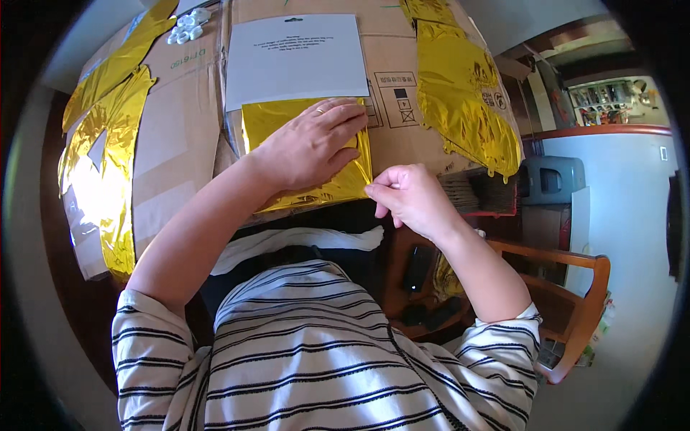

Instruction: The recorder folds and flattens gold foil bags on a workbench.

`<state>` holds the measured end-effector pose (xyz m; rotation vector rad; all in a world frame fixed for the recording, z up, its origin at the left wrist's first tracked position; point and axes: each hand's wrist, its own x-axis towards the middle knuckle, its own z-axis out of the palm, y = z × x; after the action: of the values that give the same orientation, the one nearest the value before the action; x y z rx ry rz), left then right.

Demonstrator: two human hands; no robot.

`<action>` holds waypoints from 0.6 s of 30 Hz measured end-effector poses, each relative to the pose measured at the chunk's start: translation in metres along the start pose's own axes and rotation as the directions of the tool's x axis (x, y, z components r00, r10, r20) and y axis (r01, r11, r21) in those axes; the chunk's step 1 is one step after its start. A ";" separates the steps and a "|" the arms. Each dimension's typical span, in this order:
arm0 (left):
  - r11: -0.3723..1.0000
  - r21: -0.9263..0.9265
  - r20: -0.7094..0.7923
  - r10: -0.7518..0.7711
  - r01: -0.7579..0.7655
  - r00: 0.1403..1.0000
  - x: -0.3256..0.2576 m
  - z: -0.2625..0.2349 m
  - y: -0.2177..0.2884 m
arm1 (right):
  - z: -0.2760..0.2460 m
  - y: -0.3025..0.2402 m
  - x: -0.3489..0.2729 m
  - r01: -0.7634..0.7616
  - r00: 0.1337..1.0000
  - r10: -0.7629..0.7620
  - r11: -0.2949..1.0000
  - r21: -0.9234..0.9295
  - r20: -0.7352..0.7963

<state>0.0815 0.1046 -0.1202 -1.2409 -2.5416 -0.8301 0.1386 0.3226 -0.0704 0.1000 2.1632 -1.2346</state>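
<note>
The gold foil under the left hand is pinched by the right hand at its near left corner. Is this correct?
No: the head view shows the right hand pinching the gold foil under the left hand at its near right corner.

1. Foil sheet [343, 183] in front of the torso: metallic gold, darker brownish reflections along the lower edge.
2. Left-hand foil pieces [118, 118]: same gold; glare whitens part of one.
3. Right-hand foil piece [456, 79]: gold, mottled with dark reflections.
4. Card with hang hole [295, 68]: pale grey-white, lines of black print.
5. Cardboard [176, 108]: tan-brown, green and black printed marks.
6. Small clustered pieces [188, 26]: white.
7. Shirt [309, 359]: off-white, paired black stripes.
8. Cloth strip [295, 243]: white.
9. Wooden chair [591, 291]: orange-brown.
10. Plastic stool [564, 176]: muted grey-blue.
11. Wall [622, 201]: pale blue-grey.
</note>
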 end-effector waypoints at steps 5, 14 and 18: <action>1.000 -0.016 0.001 -0.006 0.006 1.000 -0.002 0.001 -0.003 | 0.005 0.004 -0.002 0.013 0.999 -0.013 1.000 0.013 -0.034; 0.998 -0.063 -0.040 -0.005 0.002 0.999 -0.003 0.001 -0.004 | 0.017 0.008 -0.008 0.073 0.982 -0.077 0.997 -0.027 -0.170; 0.933 -0.350 -0.017 -0.094 0.082 0.995 -0.003 -0.014 -0.003 | 0.019 0.013 -0.006 0.060 0.979 -0.068 0.997 -0.047 -0.193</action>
<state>0.0804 0.0932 -0.1116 -1.1953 -2.5113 -1.3593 0.1578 0.3158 -0.0836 0.1398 2.3758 -1.2617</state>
